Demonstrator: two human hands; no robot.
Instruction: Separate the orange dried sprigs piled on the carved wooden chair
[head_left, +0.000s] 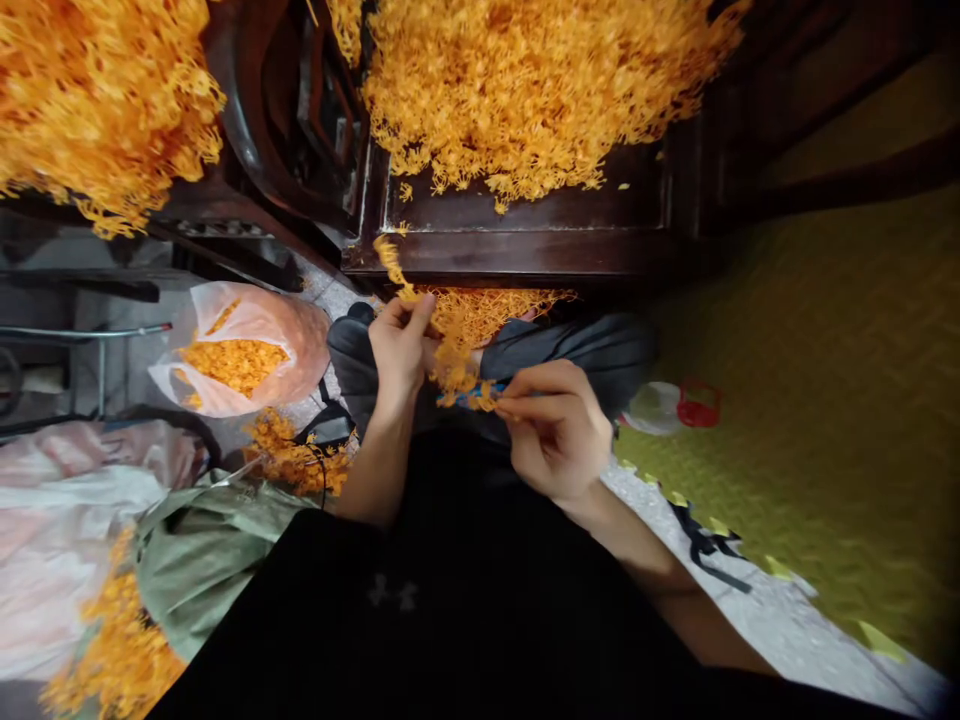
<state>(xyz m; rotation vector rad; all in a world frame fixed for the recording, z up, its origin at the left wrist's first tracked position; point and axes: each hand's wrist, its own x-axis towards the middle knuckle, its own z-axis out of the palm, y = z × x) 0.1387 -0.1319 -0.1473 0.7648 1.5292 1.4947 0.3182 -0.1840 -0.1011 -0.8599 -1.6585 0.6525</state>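
A: Biggest item?
B: Dark wooden table (525, 215), heaped with orange plastic sprigs (540, 80). Second heap (90, 100) left of table.
A: Next?
B: Yellow-green mat (825, 400) right of table. Pink plastic bag (247, 350) with more sprigs, below-left of table.
A: Hands?
B: Both just below table's front edge, over the lap. Left hand (401, 350) fingers pinched shut on an orange strand (397, 270) running up to the table edge. Right hand (555, 425) fingers curled closed round a small blue tool (480, 393); type unclear, too blurred.
A: Small stuff?
B: Loose sprig bunch (457, 335) between the hands, touching both. Red lid (699, 405) on the mat edge, right of the hands.
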